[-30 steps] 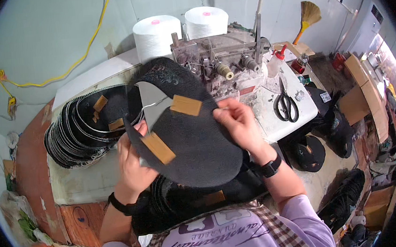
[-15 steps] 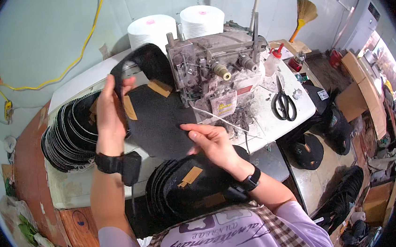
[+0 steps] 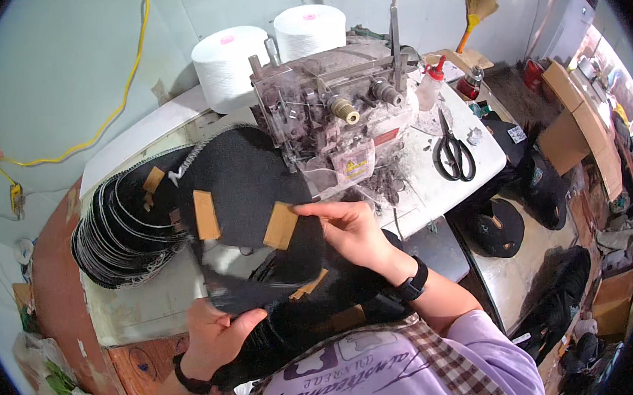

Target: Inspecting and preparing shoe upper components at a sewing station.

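My two hands hold a black fabric piece (image 3: pixel 243 177) in front of the sewing machine (image 3: pixel 332 121). The piece has a rounded panel with stitched edging, two tan patches and a band that loops toward me. Low down, my left hand (image 3: pixel 219 334) grips the band's near end between thumb and fingers. My right hand (image 3: pixel 353 232) pinches the right edge beside one tan patch (image 3: pixel 280 225). The panel's far end rests close to the machine's left side. Beneath it lies a pile of similar black pieces (image 3: pixel 355 292), partly hidden.
A fanned stack of black pieces (image 3: pixel 120 230) lies on the left of the white table (image 3: pixel 138 314). Two white thread cones (image 3: pixel 231 68) stand behind. To the right are black scissors (image 3: pixel 453 154) and a red-capped bottle (image 3: pixel 431 86). More black pieces (image 3: pixel 496 227) lie lower right.
The black piece has been turned so that its band, previously at the far side, now points toward me. My left hand has come down and nearer; my right hand has shifted slightly right.
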Motion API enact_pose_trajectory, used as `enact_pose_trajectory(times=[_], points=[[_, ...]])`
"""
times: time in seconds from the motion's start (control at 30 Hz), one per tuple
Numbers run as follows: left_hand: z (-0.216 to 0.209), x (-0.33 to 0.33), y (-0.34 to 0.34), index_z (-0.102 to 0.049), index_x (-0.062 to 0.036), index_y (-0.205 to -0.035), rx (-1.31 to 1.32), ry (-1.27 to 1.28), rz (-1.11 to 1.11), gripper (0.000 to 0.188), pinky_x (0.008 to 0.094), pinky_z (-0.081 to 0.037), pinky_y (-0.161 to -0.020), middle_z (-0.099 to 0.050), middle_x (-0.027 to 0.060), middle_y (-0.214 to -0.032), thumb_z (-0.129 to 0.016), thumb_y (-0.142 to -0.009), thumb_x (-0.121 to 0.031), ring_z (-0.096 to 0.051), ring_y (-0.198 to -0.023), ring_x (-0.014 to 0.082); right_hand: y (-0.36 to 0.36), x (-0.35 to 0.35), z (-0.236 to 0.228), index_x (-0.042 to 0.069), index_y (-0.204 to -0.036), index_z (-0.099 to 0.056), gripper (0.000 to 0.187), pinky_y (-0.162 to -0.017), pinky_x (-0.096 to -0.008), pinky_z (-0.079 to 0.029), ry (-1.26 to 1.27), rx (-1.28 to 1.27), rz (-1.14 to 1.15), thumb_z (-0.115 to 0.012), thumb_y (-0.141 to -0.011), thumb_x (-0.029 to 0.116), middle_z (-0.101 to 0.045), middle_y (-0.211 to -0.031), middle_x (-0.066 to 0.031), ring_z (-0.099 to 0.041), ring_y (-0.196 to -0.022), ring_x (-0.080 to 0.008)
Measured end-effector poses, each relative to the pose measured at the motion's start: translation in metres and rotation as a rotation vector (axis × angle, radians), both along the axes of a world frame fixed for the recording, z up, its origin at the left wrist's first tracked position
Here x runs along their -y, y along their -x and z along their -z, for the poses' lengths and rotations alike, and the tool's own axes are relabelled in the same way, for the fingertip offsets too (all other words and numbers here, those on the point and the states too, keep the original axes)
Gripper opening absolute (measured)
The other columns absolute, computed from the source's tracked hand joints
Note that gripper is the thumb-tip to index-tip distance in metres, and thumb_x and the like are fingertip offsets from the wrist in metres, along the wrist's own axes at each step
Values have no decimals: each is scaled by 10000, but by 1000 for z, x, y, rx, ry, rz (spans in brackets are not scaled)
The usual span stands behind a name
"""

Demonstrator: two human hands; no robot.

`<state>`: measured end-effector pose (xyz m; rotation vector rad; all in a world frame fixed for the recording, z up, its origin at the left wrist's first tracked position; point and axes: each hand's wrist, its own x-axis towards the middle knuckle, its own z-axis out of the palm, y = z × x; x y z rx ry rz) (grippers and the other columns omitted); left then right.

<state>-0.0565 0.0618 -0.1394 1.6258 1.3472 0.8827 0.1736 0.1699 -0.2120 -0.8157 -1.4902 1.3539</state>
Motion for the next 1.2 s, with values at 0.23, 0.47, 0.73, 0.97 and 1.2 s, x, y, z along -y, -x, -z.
enact_pose_trajectory(times=[0.23,0.47,0.73,0.97,1.2], points=[[10,-43,4,-675,35,-943,-166,-127,54,162,281,-471,-613,-683,135,-796,-609,-840,-71,-625,-681,152,-19,13,-19,20,-1118,-641,321,-671,-325,-523,-344,255,92,-531,-823,-38,-671,-835,-187,-671,-713,-253],[12,-72,-7,-609,49,-1055,33,-269,55,183,257,-476,-776,-673,95,-923,-552,-921,-62,-628,-867,141,-6,24,-29,-24,-1025,-635,225,-597,-395,-503,-601,432,124,-646,-819,68,-630,-741,-185,-641,-679,-331],[12,-77,-17,-472,-8,-1183,953,265,89,340,450,-463,-956,-551,140,-1212,-412,-1003,-291,-507,-1185,220,-6,7,8,8,-987,-604,233,-611,-406,-480,-509,264,152,-619,-757,39,-589,-732,-191,-599,-671,-381],[16,-114,8,-586,-6,-1036,105,-184,-253,375,283,-433,-840,-632,77,-912,-407,-1010,-335,-571,-880,171,-9,-1,15,16,-1179,-550,515,-567,-413,-464,-797,456,220,-562,-668,-42,-547,-670,-122,-572,-598,-315],[2,-147,3,-559,-46,-886,201,-423,-291,222,202,-360,-590,-513,-46,-720,-529,-961,-252,-442,-633,46,-5,-8,18,27,-1191,-553,520,-540,-405,-454,-873,497,238,-582,-674,-19,-553,-673,-101,-569,-587,-295]])
